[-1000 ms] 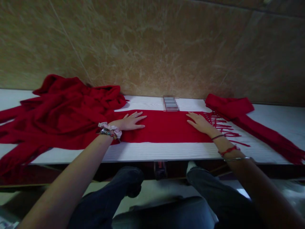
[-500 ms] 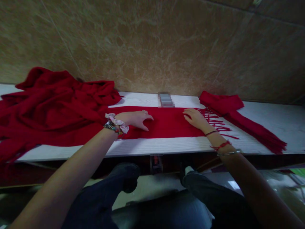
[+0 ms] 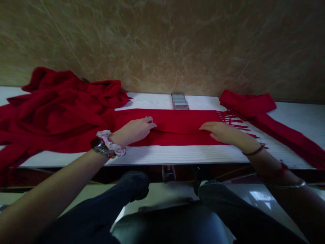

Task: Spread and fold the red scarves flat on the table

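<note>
While red scarf point(image 3: 177, 120) lies underneath; left grip point(image 3: 134, 130) pinches it; right grip point(image 3: 227, 133), can't tell

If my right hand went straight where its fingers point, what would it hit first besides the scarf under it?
Likely your left hand: the right hand points along the red scarf toward it, though depth is uncertain here.

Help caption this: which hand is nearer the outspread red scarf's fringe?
Right: the right hand is beside the fringe, partly hiding it; the left hand is farther off, toward the crumpled red fabric.
</note>
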Tool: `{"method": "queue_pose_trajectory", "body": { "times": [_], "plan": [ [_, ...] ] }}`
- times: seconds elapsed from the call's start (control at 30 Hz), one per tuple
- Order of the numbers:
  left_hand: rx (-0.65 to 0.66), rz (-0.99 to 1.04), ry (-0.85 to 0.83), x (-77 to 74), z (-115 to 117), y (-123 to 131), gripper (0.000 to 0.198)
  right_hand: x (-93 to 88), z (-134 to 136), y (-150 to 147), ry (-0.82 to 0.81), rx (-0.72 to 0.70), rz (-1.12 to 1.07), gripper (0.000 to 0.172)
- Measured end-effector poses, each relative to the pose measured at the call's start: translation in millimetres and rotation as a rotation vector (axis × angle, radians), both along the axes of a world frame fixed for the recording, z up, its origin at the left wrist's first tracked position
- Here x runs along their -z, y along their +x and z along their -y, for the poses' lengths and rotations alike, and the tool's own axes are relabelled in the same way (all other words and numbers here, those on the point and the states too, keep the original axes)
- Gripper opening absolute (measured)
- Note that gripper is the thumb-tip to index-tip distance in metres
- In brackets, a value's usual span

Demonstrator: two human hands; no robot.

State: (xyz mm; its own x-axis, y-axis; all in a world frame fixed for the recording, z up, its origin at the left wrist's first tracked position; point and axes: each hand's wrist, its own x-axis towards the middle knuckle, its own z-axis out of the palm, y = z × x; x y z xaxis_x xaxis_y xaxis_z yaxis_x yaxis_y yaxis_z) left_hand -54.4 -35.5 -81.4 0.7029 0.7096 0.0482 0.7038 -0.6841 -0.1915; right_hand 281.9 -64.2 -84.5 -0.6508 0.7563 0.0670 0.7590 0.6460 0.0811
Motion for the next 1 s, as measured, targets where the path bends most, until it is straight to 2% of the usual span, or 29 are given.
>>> {"method": "queue_pose_trajectory", "body": {
  "times": [0.13, 0.23, 0.4, 0.53, 0.7, 0.83, 1.0],
  "plan": [
    [-0.187, 0.036, 0.088, 2.2, 18, -1, 0.034, 6.3, 4, 0, 0.085, 0.118, 0.033, 0.034],
    [-0.255, 0.121, 0.108, 2.1, 24, -2, 0.032, 7.7, 8, 1, 0.077, 0.134, 0.031, 0.032],
    [-0.275, 0.178, 0.085, 3.9, 19, 0, 0.031, 5.6, 9, -3, 0.064, 0.138, 0.044, 0.037],
    [-0.275, 0.149, 0.091, 10.4, 20, 4, 0.030, 8.5, 3, -11, 0.095, 0.136, 0.034, 0.046],
    [-0.304, 0.117, 0.083, 12.1, 26, -1, 0.031, 15.0, 1, -13, 0.149, 0.231, -0.044, 0.035],
    [-0.345, 0.147, 0.115, 6.1, 25, -5, 0.033, 13.6, 6, -8, 0.258, 0.350, -0.231, 0.027],
    [-0.340, 0.383, 0.216, -8.0, 27, -5, 0.034, 6.7, 15, 2, 0.386, 0.349, -0.523, 0.022]
  ]
}}
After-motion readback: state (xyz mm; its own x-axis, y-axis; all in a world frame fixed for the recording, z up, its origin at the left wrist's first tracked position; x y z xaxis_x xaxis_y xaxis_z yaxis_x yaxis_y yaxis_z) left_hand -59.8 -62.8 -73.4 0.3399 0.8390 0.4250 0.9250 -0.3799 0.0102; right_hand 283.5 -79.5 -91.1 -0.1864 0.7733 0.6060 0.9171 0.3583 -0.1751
